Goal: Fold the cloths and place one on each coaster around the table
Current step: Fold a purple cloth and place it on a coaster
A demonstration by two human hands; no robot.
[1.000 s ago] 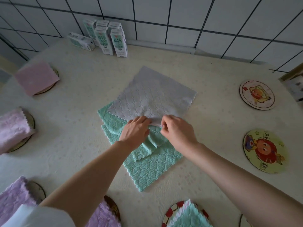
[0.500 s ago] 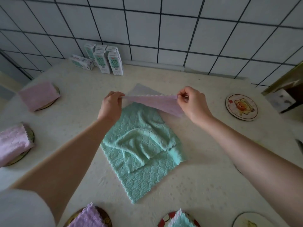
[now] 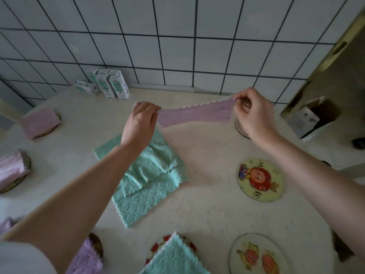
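Observation:
A lilac cloth (image 3: 194, 113) hangs stretched in the air above the table. My left hand (image 3: 139, 123) pinches its left corner and my right hand (image 3: 250, 113) pinches its right corner. Below my left arm, rumpled teal cloths (image 3: 146, 180) lie in a loose pile on the table. To the right lies a bare coaster with a red cartoon figure (image 3: 259, 179), and another bare coaster (image 3: 256, 254) sits at the near edge. A further coaster (image 3: 240, 127) is mostly hidden behind my right hand. A folded teal cloth (image 3: 173, 258) rests on a red-and-white coaster at the front.
Folded pink and lilac cloths sit on coasters along the left: far (image 3: 38, 122), middle (image 3: 10, 168) and near (image 3: 85, 260). Several milk cartons (image 3: 107, 84) stand at the back by the tiled wall. An open cardboard box (image 3: 314, 117) sits at the right.
Both hands lifted the lilac cloth off the teal pile and carried it up and to the right, stretched between them. The view shifted right.

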